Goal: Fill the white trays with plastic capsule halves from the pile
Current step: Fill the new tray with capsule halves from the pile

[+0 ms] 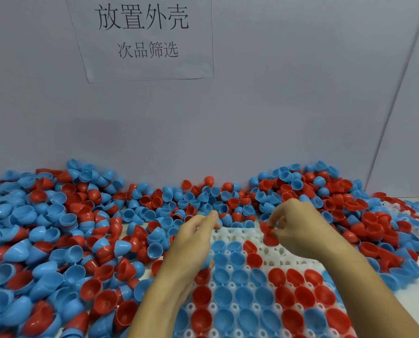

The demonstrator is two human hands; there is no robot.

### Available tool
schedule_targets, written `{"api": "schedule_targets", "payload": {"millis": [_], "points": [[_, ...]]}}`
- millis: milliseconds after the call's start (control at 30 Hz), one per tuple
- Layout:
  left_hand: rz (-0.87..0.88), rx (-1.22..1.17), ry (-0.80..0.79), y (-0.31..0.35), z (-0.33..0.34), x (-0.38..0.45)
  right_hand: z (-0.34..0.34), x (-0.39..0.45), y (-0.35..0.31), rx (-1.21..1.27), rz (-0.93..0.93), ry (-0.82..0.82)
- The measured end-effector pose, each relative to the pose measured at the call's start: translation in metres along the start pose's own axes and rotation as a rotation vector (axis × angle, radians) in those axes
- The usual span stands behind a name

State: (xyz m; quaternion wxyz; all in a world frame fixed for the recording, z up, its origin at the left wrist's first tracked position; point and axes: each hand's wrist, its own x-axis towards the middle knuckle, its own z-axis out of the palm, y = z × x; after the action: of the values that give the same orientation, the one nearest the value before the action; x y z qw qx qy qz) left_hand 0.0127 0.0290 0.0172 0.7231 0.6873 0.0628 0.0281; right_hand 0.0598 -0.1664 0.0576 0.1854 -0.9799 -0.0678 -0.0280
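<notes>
White tray (280,252) holds red and blue halves; right hand (298,230) pinches red half (267,231), left hand (193,237) relaxed.

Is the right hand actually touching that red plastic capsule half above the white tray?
Touching. The head view shows the right hand pinching the red plastic capsule half between its fingertips, above the white tray.

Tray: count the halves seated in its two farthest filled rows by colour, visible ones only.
Blue halves: 4
Red halves: 2
Total: 6
The left hand covers the left end of those rows on the tray, so more may sit there.
</notes>
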Motion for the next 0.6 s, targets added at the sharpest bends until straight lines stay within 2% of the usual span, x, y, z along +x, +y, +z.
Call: {"api": "schedule_targets", "payload": {"millis": [133,300,400,500,600], "points": [[-0.079,-0.209,-0.023,0.002,-0.001,0.001,0.02,0.002,-0.005,-0.238,0.035,-0.108],[-0.095,-0.065,0.044,-0.002,-0.006,0.005,0.028,0.0,-0.004,-0.316,0.044,-0.145],[-0.103,-0.001,0.02,-0.005,-0.01,0.005,0.02,0.0,-0.003,-0.263,0.014,-0.204],[-0.064,-0.042,-0.004,-0.008,-0.009,0.006,0.003,-0.005,-0.011,-0.184,-0.07,-0.121],[-0.003,-0.144,-0.014,-0.005,-0.005,0.004,-0.004,-0.018,-0.028,0.102,-0.243,-0.09]]}}
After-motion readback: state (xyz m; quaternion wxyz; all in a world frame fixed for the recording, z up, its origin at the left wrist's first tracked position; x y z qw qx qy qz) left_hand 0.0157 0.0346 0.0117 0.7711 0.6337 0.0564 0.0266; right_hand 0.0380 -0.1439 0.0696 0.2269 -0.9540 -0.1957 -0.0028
